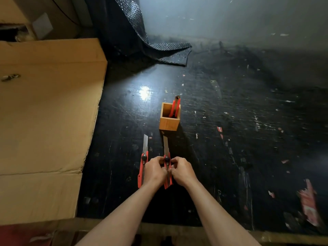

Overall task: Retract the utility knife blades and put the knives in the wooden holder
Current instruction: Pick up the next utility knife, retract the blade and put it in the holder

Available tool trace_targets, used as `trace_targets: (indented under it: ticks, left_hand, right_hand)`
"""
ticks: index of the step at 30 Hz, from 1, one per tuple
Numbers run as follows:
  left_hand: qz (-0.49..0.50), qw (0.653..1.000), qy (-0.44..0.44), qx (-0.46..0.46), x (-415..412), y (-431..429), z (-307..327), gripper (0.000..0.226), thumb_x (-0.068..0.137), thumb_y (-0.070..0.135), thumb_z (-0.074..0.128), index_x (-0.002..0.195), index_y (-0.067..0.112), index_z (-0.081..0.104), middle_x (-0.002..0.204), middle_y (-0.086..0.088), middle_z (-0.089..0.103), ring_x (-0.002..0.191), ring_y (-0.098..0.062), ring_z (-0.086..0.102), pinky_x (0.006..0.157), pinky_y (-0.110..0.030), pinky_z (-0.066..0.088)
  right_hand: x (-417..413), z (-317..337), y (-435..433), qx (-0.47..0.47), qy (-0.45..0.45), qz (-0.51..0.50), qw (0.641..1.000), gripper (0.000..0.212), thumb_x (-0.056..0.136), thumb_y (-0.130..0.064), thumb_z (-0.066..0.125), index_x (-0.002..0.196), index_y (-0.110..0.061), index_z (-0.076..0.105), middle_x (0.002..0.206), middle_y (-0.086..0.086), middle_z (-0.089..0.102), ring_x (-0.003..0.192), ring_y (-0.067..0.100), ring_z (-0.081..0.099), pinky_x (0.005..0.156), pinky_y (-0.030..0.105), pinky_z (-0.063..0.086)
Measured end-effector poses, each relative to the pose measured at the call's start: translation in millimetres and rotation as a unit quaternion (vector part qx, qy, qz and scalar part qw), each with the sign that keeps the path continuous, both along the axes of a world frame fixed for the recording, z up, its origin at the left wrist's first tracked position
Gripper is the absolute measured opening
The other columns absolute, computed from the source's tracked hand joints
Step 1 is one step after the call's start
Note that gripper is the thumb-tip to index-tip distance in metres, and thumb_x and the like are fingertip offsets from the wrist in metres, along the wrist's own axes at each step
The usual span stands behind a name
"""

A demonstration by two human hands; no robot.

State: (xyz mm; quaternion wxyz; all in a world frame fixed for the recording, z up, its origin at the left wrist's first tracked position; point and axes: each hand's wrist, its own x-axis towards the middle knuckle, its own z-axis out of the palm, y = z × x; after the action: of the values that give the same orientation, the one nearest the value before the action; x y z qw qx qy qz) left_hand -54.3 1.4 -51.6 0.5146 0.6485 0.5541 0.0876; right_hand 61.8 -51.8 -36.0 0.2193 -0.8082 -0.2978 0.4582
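Dark, scuffed worktop [230, 121] runs out ahead, cardboard [44, 112] along its left edge. Mid-worktop stands the wooden holder [169, 122], one red knife [174, 107] already in it. Nearer the front edge, both hands, left hand [154, 172] and right hand [182, 170], pinch the held knife [166, 153], blade still out; a second knife [143, 162] lies left. Light, stiff plastic, probably slick: grip the body, not the steel.

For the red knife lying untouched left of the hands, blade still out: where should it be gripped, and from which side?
Grip the untouched knife on its red handle, below the black lock knob, coming from the near end. Its bare blade points away toward the wooden holder, so a near-side approach likely keeps fingers clear of the edge.
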Motion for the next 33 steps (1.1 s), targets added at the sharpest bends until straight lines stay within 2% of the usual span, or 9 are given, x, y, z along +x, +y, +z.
trace_targets:
  ticks: [4, 8, 13, 16, 20, 23, 27, 30, 33]
  left_hand:
    - [0.039, 0.999, -0.026, -0.018, -3, -7, 2, 0.033, 0.091, 0.007, 0.072, 0.119, 0.025, 0.073, 0.108, 0.008, 0.077, 0.102, -0.007, 0.072, 0.09, -0.031, 0.061]
    - [0.061, 0.996, -0.062, -0.013, -6, -5, 15, 0.033, 0.09, 0.004, 0.073, 0.117, 0.023, 0.073, 0.103, 0.011, 0.076, 0.099, -0.007, 0.073, 0.083, -0.023, 0.06]
    - [0.054, 0.988, -0.142, -0.019, -13, 11, 52, 0.033, 0.089, 0.004, 0.074, 0.118, 0.02, 0.074, 0.106, 0.005, 0.078, 0.1, -0.013, 0.076, 0.089, -0.041, 0.063]
    - [0.044, 0.974, -0.214, -0.059, -14, 27, 84, 0.032, 0.093, 0.001, 0.069, 0.122, 0.015, 0.072, 0.112, -0.009, 0.077, 0.099, -0.025, 0.078, 0.086, -0.05, 0.064]
    - [0.015, 0.96, -0.271, -0.065, -11, 48, 137, 0.036, 0.094, -0.007, 0.064, 0.127, 0.009, 0.069, 0.113, -0.017, 0.077, 0.096, -0.03, 0.078, 0.073, -0.038, 0.066]
    - [0.011, 0.951, -0.304, -0.052, -7, 61, 174, 0.037, 0.093, -0.012, 0.062, 0.126, 0.003, 0.067, 0.11, -0.017, 0.077, 0.083, -0.023, 0.08, 0.064, -0.031, 0.065]
    - [-0.005, 0.941, -0.337, -0.02, 1, 71, 211, 0.036, 0.091, -0.015, 0.062, 0.119, 0.006, 0.071, 0.089, -0.008, 0.082, 0.073, -0.019, 0.08, 0.06, -0.031, 0.064]
    - [-0.014, 0.942, -0.336, 0.015, 4, 76, 229, 0.037, 0.091, -0.013, 0.062, 0.118, 0.01, 0.073, 0.087, -0.006, 0.082, 0.078, -0.021, 0.08, 0.07, -0.039, 0.066]
    - [-0.015, 0.94, -0.339, 0.034, 5, 77, 244, 0.038, 0.09, -0.015, 0.061, 0.112, 0.012, 0.075, 0.09, -0.009, 0.082, 0.08, -0.023, 0.079, 0.072, -0.042, 0.066]
  right_hand:
    - [-5, -1, -11, 0.046, 0.044, -0.054, 0.997, 0.021, 0.092, -0.017, 0.072, 0.109, -0.025, 0.063, 0.097, -0.004, 0.071, 0.081, 0.007, 0.072, 0.059, 0.018, 0.056]
    - [-1, 10, -12, 0.08, 0.074, -0.087, 0.99, 0.024, 0.089, -0.01, 0.074, 0.105, -0.026, 0.066, 0.098, -0.002, 0.074, 0.085, 0.011, 0.075, 0.077, 0.035, 0.065]
    - [13, 52, -4, 0.164, 0.114, -0.073, 0.977, 0.029, 0.088, 0.001, 0.072, 0.111, -0.017, 0.067, 0.103, 0.005, 0.077, 0.094, 0.018, 0.076, 0.085, 0.042, 0.064]
    - [20, 83, 5, 0.217, 0.14, -0.08, 0.963, 0.03, 0.087, 0.004, 0.072, 0.114, -0.009, 0.066, 0.104, 0.012, 0.078, 0.095, 0.023, 0.077, 0.086, 0.044, 0.064]
    - [27, 122, 23, 0.279, 0.148, -0.07, 0.946, 0.026, 0.09, 0.003, 0.07, 0.113, -0.008, 0.066, 0.106, 0.015, 0.078, 0.096, 0.026, 0.077, 0.087, 0.045, 0.063]
    - [32, 156, 32, 0.315, 0.109, -0.047, 0.942, 0.026, 0.092, 0.002, 0.067, 0.116, -0.008, 0.063, 0.104, 0.015, 0.077, 0.09, 0.025, 0.078, 0.081, 0.041, 0.064]
    - [29, 199, 44, 0.385, -0.002, -0.012, 0.923, 0.044, 0.094, 0.003, 0.061, 0.134, -0.015, 0.054, 0.102, 0.014, 0.074, 0.083, 0.022, 0.078, 0.072, 0.035, 0.065]
    - [26, 229, 50, 0.406, -0.114, 0.015, 0.907, 0.036, 0.101, -0.01, 0.058, 0.134, -0.025, 0.057, 0.103, -0.002, 0.07, 0.08, 0.006, 0.07, 0.059, 0.014, 0.054]
    - [28, 248, 53, 0.405, -0.19, 0.031, 0.894, 0.024, 0.103, -0.02, 0.057, 0.127, -0.021, 0.063, 0.106, -0.009, 0.062, 0.085, 0.002, 0.06, 0.062, 0.009, 0.042]
